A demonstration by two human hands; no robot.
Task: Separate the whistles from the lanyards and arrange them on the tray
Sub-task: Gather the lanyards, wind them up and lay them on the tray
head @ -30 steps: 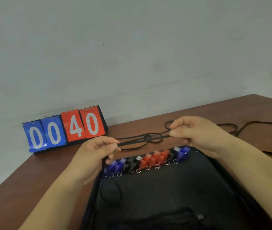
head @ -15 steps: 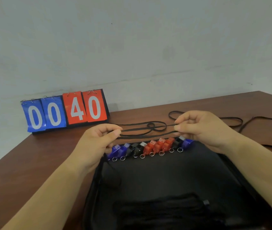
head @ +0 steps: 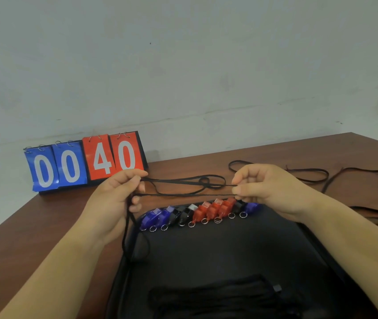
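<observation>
A black lanyard [head: 183,194] is stretched between my left hand [head: 114,201] and my right hand [head: 266,189], both pinching it above the tray's far edge. Its strands form a loop near the middle, and one end hangs down from my left hand. Several whistles [head: 197,212], blue, black and red, each with a metal ring, lie in a row along the far edge of the black tray [head: 229,247]. A bundle of black lanyards [head: 218,295] lies at the tray's near end.
A flip scoreboard [head: 84,162] reading 00 40 stands at the back left of the brown table [head: 33,226], against the wall. Loose black lanyards [head: 344,180] trail over the table at the right.
The view has tilted down slightly. My hands have drawn the lanyard a little longer, and a strand now hangs from my left hand.
</observation>
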